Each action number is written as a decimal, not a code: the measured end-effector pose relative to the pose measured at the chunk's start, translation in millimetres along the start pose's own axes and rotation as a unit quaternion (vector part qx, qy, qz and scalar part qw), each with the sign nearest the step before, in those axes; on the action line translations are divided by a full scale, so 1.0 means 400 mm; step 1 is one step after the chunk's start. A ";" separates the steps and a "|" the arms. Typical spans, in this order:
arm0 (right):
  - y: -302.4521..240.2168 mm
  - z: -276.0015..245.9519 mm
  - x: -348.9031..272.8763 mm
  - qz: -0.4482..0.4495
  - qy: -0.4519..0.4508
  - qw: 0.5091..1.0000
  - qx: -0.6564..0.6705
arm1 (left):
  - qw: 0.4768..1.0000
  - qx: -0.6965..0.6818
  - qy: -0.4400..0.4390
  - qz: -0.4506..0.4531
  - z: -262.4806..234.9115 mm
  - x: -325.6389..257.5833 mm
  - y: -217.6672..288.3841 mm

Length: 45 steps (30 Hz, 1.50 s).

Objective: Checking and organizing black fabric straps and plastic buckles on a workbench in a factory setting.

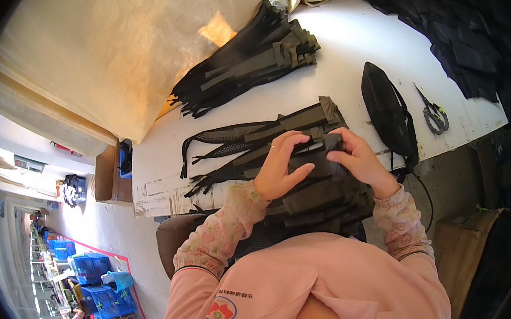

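Nearest the body, a heap of black padded strap pieces (314,206) lies in the lap and over the near edge of the white tabletop (343,54); both hands work on the top piece of that heap; the left hand (281,166) lies across the strap with its fingers curled over the upper edge and the thumb tucked under, so its grip is pressed onto the fabric rather than spread; the right hand (357,158) pinches a small dark folded end (331,144) of the same strap between thumb and fingertips; to do this well, I judge, the left hand should hold the strap flat and taut while the right keeps the fold square, since the webbing looks slippery and the layers could slide apart; just beyond the hands a second set of mesh-lined straps (247,137) lies spread flat on the tabletop; to the right of them rest a black pouch (387,114) and, further right, a pair of scissors (435,113), within reach but apart from the hands; further off a bundle of black and olive webbing strips (247,60) lies fanned out; at the far right edge sits a pile of black fabric (444,18); beige cloth (119,56) hangs over the far left.
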State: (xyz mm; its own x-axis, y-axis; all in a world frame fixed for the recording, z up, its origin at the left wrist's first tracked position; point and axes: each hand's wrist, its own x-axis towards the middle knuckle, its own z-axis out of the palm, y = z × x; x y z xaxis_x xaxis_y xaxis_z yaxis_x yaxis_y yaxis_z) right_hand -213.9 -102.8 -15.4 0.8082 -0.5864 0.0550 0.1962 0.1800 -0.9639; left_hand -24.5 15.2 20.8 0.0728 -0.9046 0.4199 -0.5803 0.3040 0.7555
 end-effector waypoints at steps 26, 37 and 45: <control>-0.023 0.043 0.012 -0.127 0.193 0.879 -0.416 | 0.995 0.066 -0.054 0.059 0.071 -0.006 0.023; -0.008 0.010 -0.018 0.088 0.028 0.986 0.142 | 0.959 -0.208 -0.117 -0.152 0.031 0.022 0.035; -0.017 0.063 -0.051 0.090 -0.141 0.946 0.276 | 0.943 -0.296 -0.073 -0.131 0.002 0.037 0.009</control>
State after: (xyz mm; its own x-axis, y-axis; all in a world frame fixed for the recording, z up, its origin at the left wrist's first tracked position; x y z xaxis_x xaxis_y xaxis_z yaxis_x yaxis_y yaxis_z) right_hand -217.6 -72.1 -3.3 0.9570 -0.2865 0.0461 0.2389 0.6877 -0.6856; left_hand -26.0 2.6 29.3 0.0137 -0.9903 0.1380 0.0005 0.1380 0.9904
